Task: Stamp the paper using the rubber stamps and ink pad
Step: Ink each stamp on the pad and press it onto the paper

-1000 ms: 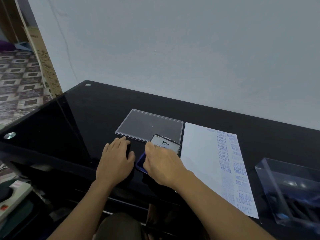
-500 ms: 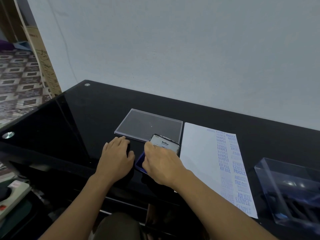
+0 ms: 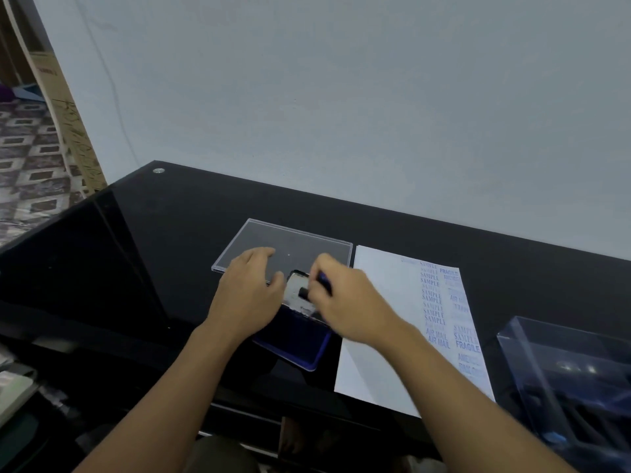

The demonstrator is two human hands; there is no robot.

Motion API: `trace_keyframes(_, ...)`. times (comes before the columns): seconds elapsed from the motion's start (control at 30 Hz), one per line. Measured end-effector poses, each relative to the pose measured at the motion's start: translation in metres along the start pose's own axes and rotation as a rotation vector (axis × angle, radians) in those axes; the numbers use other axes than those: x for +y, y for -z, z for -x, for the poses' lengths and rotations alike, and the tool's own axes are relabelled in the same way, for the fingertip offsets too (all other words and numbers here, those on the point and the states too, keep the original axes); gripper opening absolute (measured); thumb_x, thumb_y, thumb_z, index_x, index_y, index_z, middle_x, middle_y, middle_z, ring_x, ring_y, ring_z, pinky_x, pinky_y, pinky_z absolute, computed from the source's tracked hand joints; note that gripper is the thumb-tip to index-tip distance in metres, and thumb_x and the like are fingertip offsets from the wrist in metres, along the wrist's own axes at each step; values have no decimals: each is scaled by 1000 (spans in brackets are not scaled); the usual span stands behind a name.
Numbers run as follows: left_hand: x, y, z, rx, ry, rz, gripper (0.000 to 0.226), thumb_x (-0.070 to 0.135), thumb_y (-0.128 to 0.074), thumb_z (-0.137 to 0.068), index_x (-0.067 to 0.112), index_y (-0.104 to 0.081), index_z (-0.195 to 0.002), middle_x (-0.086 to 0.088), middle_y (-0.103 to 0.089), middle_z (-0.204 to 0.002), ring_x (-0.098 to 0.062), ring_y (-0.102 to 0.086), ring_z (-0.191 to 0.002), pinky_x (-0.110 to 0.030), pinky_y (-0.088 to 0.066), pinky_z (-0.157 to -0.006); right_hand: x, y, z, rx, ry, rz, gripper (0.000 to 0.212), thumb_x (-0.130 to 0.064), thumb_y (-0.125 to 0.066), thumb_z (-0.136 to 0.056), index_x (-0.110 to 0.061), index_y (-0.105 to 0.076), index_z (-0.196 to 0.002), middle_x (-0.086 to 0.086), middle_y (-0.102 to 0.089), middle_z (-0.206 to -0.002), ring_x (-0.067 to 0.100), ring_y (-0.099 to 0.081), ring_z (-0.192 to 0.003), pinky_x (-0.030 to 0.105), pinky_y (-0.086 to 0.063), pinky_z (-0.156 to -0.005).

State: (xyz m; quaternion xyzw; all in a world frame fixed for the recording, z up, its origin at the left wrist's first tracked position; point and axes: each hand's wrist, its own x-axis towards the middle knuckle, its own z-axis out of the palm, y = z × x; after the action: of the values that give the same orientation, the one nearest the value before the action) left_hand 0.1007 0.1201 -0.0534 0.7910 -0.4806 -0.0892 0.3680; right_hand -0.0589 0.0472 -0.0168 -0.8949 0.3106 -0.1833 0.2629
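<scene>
A blue ink pad (image 3: 295,341) lies on the black glass table, left of the white paper (image 3: 379,308). Its lid (image 3: 298,295) stands tilted up and shows a pale inner face. My right hand (image 3: 355,302) pinches the lid's far edge with curled fingers. Just left of the pad lies my left hand (image 3: 247,291), its fingers relaxed and reaching over a clear flat cover. The thumb is close to the lid; I cannot tell whether it touches. Blue stamped words run down the paper's right side. Dark rubber stamps (image 3: 577,414) sit inside a clear box at the right.
A clear flat plastic cover (image 3: 300,238) lies behind the ink pad. The clear plastic box (image 3: 532,353) stands at the table's right front. The table (image 3: 143,240) ends at a wall behind, and its left edge drops to a patterned floor.
The ink pad's lid was down under my right hand; now it is swung up and the blue pad shows. My left hand slid forward over the clear cover. The head camera tilted slightly.
</scene>
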Motion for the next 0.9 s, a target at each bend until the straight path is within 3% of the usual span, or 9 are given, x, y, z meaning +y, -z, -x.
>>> trace_keyframes(0.2, 45, -19, -36, -138, -132, -8, 48, 30, -47, -97, 18, -43, -143, 2, -42, -150, -16, -36, -137, -34, -32, -110, 48, 62, 0, 63, -230, 58, 7, -23, -51, -97, -18, -52, -102, -1, -62, -86, 15, -55, -71, 25, -42, -58)
trace_keyframes(0.33, 71, -34, -58, -238, -216, -23, 49, 28, -46, -99, 15, -40, -146, 0, -39, -152, -17, -34, -140, -33, -31, -111, 89, 102, 1, 53, -359, 175, 9, -27, -49, -97, -19, -54, -96, 2, -63, -91, 17, -58, -74, 28, -39, -56)
trace_keyframes(0.6, 99, -75, -95, -425, -221, -168, 46, 28, -43, -99, 13, -43, -142, -3, -41, -149, -23, -44, -130, -35, -39, -99, 146, 131, -22, -38, -402, 305, 10, -21, -44, -101, -19, -50, -94, 0, -63, -88, 18, -58, -74, 30, -41, -58)
trace_keyframes(0.7, 101, -91, -105, -477, -216, -222, 50, 30, -42, -99, 14, -39, -146, -3, -39, -151, -24, -39, -135, -39, -37, -108, 157, 129, -35, -84, -400, 328, 9, -20, -43, -100, -17, -51, -97, 2, -63, -88, 20, -58, -76, 33, -45, -63)
trace_keyframes(0.9, 96, -112, -116, -561, -236, -349, 57, 36, -41, -100, 19, -29, -153, -1, -22, -161, -27, -18, -148, -49, -19, -119, 169, 116, -54, -150, -355, 358, 6, -21, -45, -101, -19, -50, -97, 3, -63, -91, 22, -61, -80, 35, -49, -68)
